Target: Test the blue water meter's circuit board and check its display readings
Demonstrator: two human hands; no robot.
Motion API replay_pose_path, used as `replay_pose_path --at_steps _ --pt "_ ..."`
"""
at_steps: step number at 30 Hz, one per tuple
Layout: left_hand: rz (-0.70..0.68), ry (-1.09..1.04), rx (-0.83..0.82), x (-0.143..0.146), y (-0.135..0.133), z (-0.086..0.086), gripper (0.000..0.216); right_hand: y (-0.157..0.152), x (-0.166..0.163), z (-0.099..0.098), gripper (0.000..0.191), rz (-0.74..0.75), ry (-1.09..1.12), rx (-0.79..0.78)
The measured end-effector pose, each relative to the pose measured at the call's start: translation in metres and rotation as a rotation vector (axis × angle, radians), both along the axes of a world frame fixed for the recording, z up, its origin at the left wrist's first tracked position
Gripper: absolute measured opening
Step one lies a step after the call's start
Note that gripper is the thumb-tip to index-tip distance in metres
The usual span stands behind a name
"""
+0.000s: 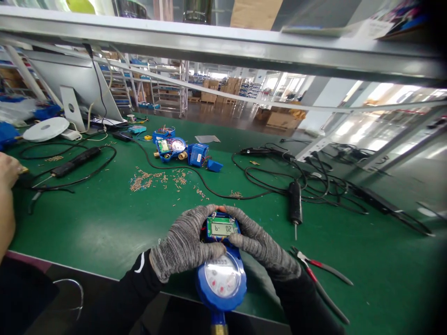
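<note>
We see a blue water meter (221,274) at the near edge of the green worktop (104,223), held between two gloved hands. The left hand (186,244) has its grip closed around the meter's left side; the right hand (260,244) clasps the right, fingers at the display module (222,227). Red-handled pliers (319,274) lie just right; a screwdriver (295,202) lies farther off.

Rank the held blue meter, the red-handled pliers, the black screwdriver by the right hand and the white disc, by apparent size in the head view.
1. blue meter, though nearest the camera
2. red-handled pliers
3. black screwdriver and white disc look alike; the disc lies farther off.
</note>
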State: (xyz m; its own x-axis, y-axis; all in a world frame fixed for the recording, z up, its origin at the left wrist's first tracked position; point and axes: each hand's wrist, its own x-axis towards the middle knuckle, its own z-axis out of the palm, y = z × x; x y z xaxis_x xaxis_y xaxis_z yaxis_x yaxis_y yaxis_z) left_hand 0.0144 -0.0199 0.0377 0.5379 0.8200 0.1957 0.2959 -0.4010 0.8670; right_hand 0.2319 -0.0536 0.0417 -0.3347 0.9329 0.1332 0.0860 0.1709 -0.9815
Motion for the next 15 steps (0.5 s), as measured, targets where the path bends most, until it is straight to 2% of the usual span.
replay_pose_path --at_steps 3,5,8,10,13,15 --pt "0.072 0.103 0.180 0.003 -0.001 0.000 0.071 -0.001 0.004 -0.002 0.060 0.034 -0.017 0.005" --pt "0.088 0.139 0.245 0.003 -0.001 0.002 0.069 -0.004 0.006 0.001 0.065 0.026 -0.083 0.063" --pt "0.078 0.166 0.293 0.002 0.003 0.001 0.071 -0.009 0.005 0.004 0.065 -0.093 -0.254 0.185" --pt "0.084 0.160 0.303 0.003 0.004 -0.001 0.072 -0.011 0.002 0.002 0.063 -0.166 -0.313 0.203" --pt "0.118 0.044 0.169 0.006 0.003 -0.008 0.070 -0.016 -0.003 -0.010 0.068 -0.276 -0.322 0.202" --pt "0.126 -0.132 -0.036 0.009 0.001 -0.011 0.069 -0.024 -0.005 -0.018 0.070 -0.420 -0.354 0.351"
